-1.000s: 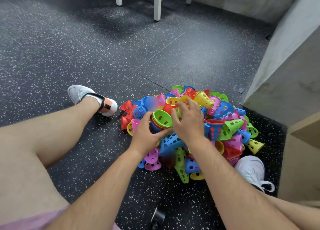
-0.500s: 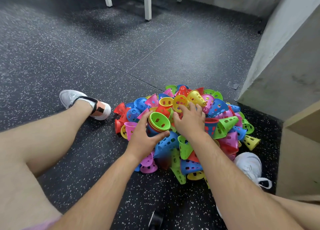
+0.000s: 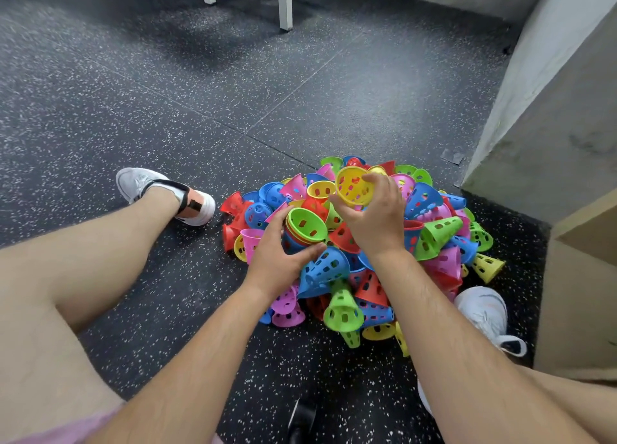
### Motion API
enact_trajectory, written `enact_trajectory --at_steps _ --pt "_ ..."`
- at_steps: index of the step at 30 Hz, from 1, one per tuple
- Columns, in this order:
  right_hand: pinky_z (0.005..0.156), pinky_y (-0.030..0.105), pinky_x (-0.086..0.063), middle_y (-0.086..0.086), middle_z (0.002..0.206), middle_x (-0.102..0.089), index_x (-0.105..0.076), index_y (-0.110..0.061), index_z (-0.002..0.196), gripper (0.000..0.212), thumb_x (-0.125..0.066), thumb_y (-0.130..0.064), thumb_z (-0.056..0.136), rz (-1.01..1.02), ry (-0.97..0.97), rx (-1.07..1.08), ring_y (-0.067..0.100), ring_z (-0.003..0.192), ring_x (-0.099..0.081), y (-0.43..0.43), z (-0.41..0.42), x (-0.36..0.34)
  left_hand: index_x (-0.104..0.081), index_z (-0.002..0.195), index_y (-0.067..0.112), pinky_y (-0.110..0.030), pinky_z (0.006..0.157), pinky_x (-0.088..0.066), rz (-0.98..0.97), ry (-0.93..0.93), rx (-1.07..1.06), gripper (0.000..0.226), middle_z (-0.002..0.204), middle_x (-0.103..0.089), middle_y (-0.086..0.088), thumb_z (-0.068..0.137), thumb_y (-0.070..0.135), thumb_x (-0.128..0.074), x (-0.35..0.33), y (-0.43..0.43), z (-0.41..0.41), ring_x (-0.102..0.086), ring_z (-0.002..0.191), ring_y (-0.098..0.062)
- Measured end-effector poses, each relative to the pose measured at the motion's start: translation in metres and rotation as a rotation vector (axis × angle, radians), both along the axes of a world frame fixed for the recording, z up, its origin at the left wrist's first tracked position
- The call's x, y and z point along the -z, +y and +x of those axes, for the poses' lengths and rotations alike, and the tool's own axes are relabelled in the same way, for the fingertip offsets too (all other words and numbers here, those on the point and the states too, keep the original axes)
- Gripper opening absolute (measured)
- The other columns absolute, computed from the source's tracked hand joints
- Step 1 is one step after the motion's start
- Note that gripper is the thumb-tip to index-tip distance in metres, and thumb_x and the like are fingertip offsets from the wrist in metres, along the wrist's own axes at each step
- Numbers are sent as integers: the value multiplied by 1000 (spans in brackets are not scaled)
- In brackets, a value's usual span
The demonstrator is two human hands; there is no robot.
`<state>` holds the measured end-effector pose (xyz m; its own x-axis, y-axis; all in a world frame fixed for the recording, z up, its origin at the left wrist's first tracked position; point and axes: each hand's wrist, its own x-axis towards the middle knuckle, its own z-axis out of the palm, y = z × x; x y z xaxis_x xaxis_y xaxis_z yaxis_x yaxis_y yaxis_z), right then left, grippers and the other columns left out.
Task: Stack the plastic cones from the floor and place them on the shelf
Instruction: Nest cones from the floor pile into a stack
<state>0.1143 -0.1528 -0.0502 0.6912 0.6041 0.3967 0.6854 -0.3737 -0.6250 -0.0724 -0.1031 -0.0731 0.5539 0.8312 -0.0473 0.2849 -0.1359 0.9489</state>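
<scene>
A heap of perforated plastic cones [image 3: 440, 236] in red, blue, green, yellow and pink lies on the dark speckled floor in front of me. My left hand [image 3: 277, 260] grips a short nested stack of cones [image 3: 305, 226] with a green one on top, its open mouth facing me. My right hand [image 3: 374, 216] holds a single yellow cone [image 3: 352, 186] lifted just above the heap, a little beyond and to the right of the stack. A beige shelf unit [image 3: 581, 276] stands at the right edge.
My bare legs stretch out on either side of the heap, with a white shoe [image 3: 157, 189] at the left and another white shoe [image 3: 484, 310] at the right beside the shelf unit. A grey wall corner [image 3: 551, 109] rises at the right. White furniture legs [image 3: 285, 2] stand far back.
My right hand has closed on a yellow cone and lifted it off the top of the heap. My left hand still holds the green-topped stack in about the same place.
</scene>
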Motion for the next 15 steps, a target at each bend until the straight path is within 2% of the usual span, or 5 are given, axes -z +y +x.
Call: enact_trajectory --at_steps 5,8,11,13,15 --pt "103 31 -41 4 127 -60 -52 -10 135 70 -68 -55 83 151 187 -193 18 117 -54 2 -21 -17 -48 147 26 -3 96 -41 -29 -16 -7 83 136 -63 14 77 28 -92 -2 -1 0 -56 118 13" --pt "108 37 -40 3 129 -62 -58 -14 134 69 -55 -61 83 -13 128 -393 18 121 -53 3 -37 -14 -49 145 22 -5 91 -44 -14 -11 -12 77 133 -65 12 80 18 -90 -2 0 0 -60 113 12" --pt "117 38 -29 1 145 -52 -47 -19 147 83 -45 -73 84 -295 140 -571 17 136 -41 -6 -51 -8 -50 145 21 -12 96 -48 15 -1 -22 73 135 -63 7 82 2 -81 1 3 -3 -60 117 5" --pt "119 33 -19 -1 155 -42 -38 -22 153 80 -47 -71 91 -376 173 -622 14 143 -32 -13 -53 -5 -48 147 25 -18 104 -48 14 9 3 76 140 -60 9 81 8 -81 6 4 -6 -59 125 -1" --pt "118 33 -18 -2 155 -42 -42 -22 151 69 -47 -63 96 -369 178 -593 14 144 -31 -18 -49 -2 -48 147 26 -11 99 -45 -5 27 18 78 138 -62 12 80 19 -87 11 3 -10 -59 121 5"
